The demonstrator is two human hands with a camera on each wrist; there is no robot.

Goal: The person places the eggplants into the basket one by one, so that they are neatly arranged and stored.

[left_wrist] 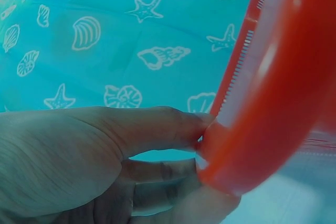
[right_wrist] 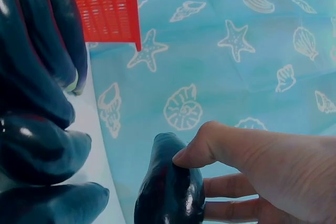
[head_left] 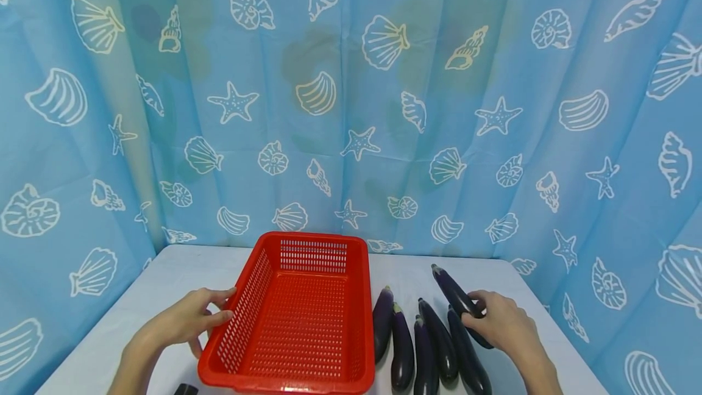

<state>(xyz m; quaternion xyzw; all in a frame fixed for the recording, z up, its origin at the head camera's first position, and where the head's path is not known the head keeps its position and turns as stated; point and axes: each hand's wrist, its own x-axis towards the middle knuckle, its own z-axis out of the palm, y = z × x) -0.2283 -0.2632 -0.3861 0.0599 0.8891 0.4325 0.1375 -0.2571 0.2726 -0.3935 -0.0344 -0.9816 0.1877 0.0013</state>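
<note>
The left hand (head_left: 189, 319) pinched the rim of the red plastic basket with holes (head_left: 296, 316), which sat in the middle of the white counter (head_left: 181, 273). The right hand (head_left: 501, 322) curled around one long dark purple eggplant (head_left: 455, 294) near the counter's right edge. Four more purple eggplants (head_left: 422, 346) lay just beside the basket.

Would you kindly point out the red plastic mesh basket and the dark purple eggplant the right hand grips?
Red plastic mesh basket (head_left: 285, 383), head view, near rim.
Dark purple eggplant (head_left: 451, 286), head view, upper body above the fingers.
</note>
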